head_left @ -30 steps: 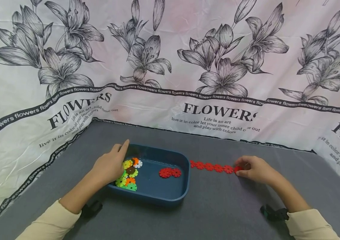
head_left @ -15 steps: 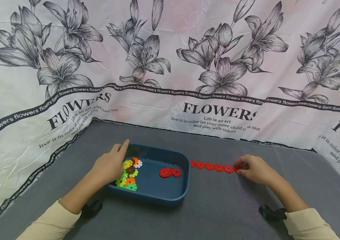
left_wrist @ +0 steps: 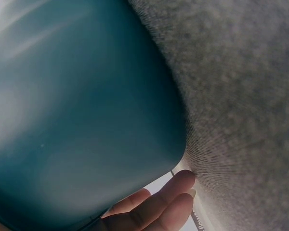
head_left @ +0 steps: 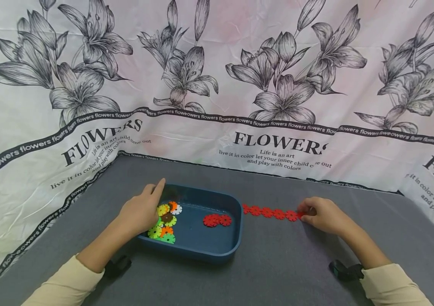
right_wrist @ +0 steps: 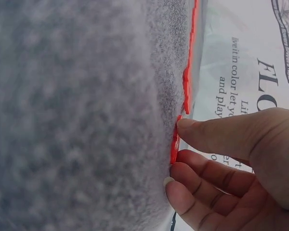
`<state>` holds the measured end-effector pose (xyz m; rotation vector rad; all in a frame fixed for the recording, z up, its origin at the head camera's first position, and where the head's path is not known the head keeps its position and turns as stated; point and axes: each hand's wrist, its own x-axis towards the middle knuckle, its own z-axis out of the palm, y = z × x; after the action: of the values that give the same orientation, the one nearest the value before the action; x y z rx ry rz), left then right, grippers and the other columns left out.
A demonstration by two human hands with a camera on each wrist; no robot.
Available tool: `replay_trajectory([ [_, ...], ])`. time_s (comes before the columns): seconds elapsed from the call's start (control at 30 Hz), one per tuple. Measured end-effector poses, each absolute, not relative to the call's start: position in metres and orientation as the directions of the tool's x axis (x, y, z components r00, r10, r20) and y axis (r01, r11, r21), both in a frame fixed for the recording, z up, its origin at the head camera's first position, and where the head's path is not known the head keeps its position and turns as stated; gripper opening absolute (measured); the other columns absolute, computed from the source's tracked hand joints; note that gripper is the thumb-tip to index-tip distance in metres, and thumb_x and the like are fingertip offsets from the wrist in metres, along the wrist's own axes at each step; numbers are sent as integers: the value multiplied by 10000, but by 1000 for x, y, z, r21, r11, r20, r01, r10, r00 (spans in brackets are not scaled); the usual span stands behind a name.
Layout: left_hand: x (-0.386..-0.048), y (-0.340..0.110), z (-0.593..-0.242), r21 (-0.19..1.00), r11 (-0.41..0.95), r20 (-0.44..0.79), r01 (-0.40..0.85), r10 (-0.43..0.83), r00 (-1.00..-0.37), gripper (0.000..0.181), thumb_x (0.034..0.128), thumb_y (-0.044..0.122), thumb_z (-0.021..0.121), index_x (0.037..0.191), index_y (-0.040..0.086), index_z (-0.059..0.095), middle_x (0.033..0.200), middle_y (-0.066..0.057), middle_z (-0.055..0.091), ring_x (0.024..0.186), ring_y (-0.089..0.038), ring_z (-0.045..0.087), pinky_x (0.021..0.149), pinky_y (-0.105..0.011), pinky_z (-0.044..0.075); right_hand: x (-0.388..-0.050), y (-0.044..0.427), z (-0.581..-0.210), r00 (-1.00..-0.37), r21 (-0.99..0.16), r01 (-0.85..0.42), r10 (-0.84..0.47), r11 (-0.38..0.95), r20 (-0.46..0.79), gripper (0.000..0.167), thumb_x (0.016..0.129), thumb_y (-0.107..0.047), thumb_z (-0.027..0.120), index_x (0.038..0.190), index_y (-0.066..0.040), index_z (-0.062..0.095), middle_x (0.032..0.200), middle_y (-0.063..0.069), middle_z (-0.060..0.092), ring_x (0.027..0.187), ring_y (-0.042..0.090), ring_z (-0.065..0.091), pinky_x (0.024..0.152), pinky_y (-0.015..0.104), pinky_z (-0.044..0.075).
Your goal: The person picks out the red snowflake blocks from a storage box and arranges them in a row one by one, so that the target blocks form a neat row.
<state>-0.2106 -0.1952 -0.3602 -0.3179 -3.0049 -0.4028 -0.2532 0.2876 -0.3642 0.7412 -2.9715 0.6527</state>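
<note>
A dark blue tray holds several notched red discs on its right and mixed coloured discs at its left. My left hand grips the tray's left end; in the left wrist view its fingers show beyond the blue outer wall, its thumb hidden. Right of the tray, a row of red discs lies flat on the table. My right hand pinches a red disc at the row's right end. The right wrist view shows that disc by the thumb, close to its neighbour.
Grey cloth covers the table. Behind it and at the left hangs a white curtain printed with flowers and lettering. Dark wrist devices sit below the left wrist and the right wrist.
My right hand has moved slightly left with the pinched disc, closer to the row. The left hand and the tray have stayed in place.
</note>
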Motion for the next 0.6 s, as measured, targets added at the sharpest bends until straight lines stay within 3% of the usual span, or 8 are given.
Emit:
replay_trajectory([
  [0.6,-211,-196,-362,245,943,129,224,198,-972,784,871,-25,640,1561,-15,267,1405,-311,438,527,-198,436,474,-322,369,-253,285,-364,-896,-384,-435,-435,814,93,150,839,-49,770,977,-37,714,892,9,665,766,158,612,652,391,503],
])
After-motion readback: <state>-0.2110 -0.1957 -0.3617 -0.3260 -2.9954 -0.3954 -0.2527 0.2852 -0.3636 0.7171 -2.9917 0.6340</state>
